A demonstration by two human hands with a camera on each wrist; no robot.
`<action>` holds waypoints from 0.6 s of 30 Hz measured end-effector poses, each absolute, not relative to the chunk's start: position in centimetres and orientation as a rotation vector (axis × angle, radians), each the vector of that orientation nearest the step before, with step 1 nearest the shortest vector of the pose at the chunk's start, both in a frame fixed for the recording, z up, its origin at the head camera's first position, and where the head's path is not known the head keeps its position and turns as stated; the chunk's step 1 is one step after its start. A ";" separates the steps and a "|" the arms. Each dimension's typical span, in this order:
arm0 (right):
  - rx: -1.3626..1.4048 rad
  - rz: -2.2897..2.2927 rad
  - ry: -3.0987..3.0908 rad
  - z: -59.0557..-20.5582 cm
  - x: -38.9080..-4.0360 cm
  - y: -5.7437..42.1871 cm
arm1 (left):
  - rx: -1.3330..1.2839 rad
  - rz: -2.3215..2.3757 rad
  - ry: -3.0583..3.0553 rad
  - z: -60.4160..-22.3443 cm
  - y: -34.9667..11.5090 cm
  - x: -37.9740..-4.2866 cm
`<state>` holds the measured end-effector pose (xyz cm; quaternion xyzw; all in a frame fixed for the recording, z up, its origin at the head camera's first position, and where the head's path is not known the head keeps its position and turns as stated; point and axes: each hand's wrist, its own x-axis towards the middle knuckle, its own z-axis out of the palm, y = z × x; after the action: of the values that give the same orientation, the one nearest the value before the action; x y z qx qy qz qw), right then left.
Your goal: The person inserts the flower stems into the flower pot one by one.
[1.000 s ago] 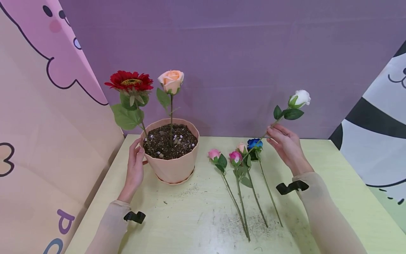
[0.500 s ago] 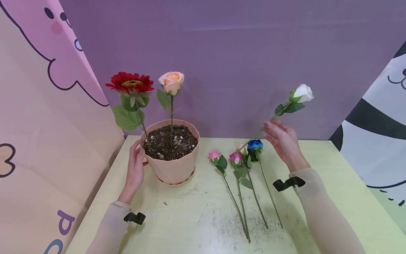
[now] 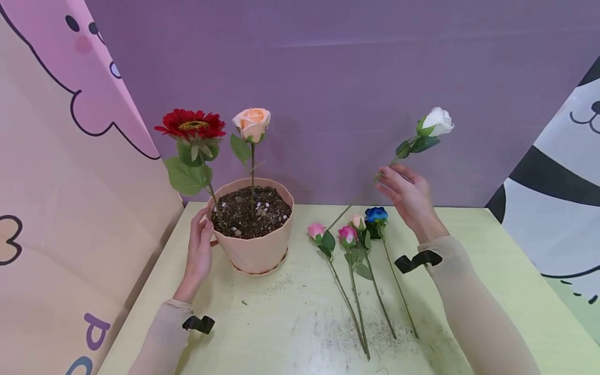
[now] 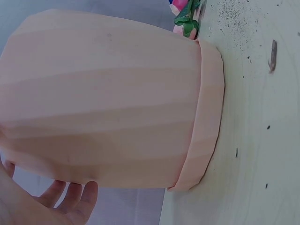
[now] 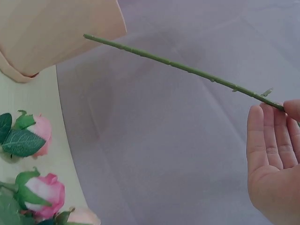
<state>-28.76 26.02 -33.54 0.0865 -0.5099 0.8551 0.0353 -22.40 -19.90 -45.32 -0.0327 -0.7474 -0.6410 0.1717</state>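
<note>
Item 1. White artificial rose on a long green stem: held in the air above the right half of the pale yellow-green tabletop, clear of its surface. The stem is pinched near its upper part between the thumb and fingertips of the right hand, the remaining fingers lying nearly straight; the bloom points up and to the right, the bare lower end slants down to the left toward the pot.

Item 2. Peach-coloured faceted plastic flowerpot with matching saucer: set near the back-left corner of the tabletop and filled with dark soil. Its left wall is touched by the left hand, fingers straight and together against it, seen in the left wrist view at the pot's side.

Item 3. Red gerbera-type artificial flower and peach artificial rose: both planted upright in the soil, the red one at the left rim, the peach one near the middle.

Item 4. Four short-stemmed artificial rosebuds, laid side by side on the tabletop just right of the pot, stems running toward the front edge: light pink, magenta, pale peach, blue.

Item 5. Scattered soil crumbs: noted on the tabletop toward the front edge.
</note>
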 end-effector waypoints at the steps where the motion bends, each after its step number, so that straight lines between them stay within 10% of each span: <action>1: 0.269 2.621 -1.576 -33.4 -28.8 25.8 | -0.094 -1.817 -2.123 -45.3 -19.9 -22.4; 18: 0.377 2.578 -1.552 -30.5 -29.9 21.9 | -0.106 -1.834 -2.115 -45.3 -19.9 -22.4</action>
<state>-29.89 21.88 -30.49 0.1241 -0.5109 0.8489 0.0544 -22.37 -19.88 -45.26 -0.0372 -0.7441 -0.6452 0.1690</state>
